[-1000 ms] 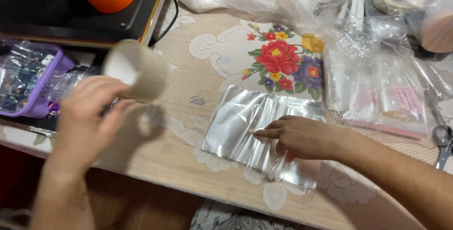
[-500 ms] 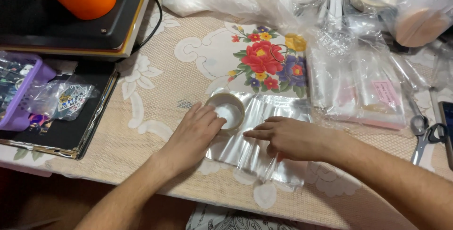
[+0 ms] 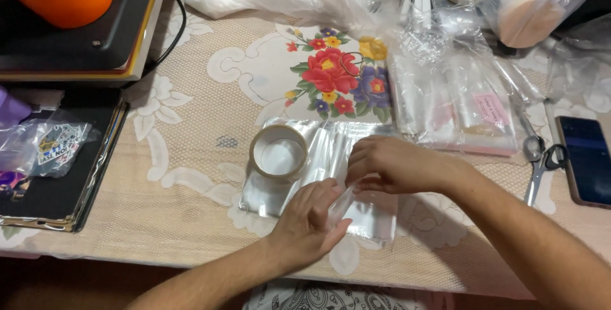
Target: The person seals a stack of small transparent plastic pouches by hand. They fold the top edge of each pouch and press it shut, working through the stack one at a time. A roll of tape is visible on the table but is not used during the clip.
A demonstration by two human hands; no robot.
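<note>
Head view, looking down on a desk [image 3: 191, 233] under a cream lace-pattern cloth. Clear plastic sleeve [image 3: 375, 211] lies flat near the front edge, just below a printed flower panel [image 3: 331, 74]. Left hand [image 3: 312, 221] rests on the sleeve's lower part, fingers [image 3: 331, 192] curled together and pinching a loose strip of clear film with the thumb. Right hand [image 3: 394, 165] sits just above it, fingers bent and pressed together, tips pinching the same film where the two hands meet. Roll of clear tape [image 3: 278, 151] stands on the sleeve's upper left corner, just beside the left hand, not touching it. Stack of bagged clear packets [image 3: 458, 106] to the upper right. Scissors [image 3: 538, 157] and a dark phone [image 3: 589, 157] at far right. Small bag of stickers [image 3: 54, 144] at far left, on a black board.
</note>
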